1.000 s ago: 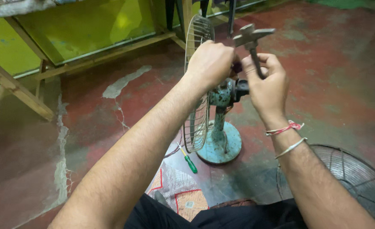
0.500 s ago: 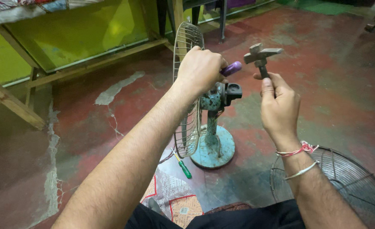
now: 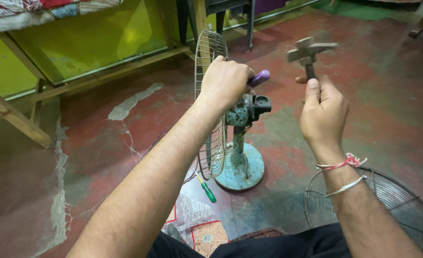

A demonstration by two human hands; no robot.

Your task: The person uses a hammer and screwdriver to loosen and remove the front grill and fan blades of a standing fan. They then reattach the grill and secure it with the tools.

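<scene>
A small table fan stands on its round teal base (image 3: 244,168), with a wire rear guard (image 3: 210,52) fixed upright and a black motor part (image 3: 260,105) at the top of the stem. My left hand (image 3: 226,82) grips a tool with a purple handle (image 3: 259,78) held against the top of the fan. My right hand (image 3: 322,111) is raised to the right of the fan and holds a grey metal hammer (image 3: 310,51) by its shaft, head up.
A green-handled screwdriver (image 3: 206,189) lies on the floor by the base. A loose wire fan guard (image 3: 393,205) lies at the lower right. A patterned cloth (image 3: 197,224) sits before my knees. A wooden frame (image 3: 15,117) and yellow-green panel stand at the left.
My right hand has pulled the hammer away from the fan top, up and to the right. The left hand stays on the purple-handled tool at the fan.
</scene>
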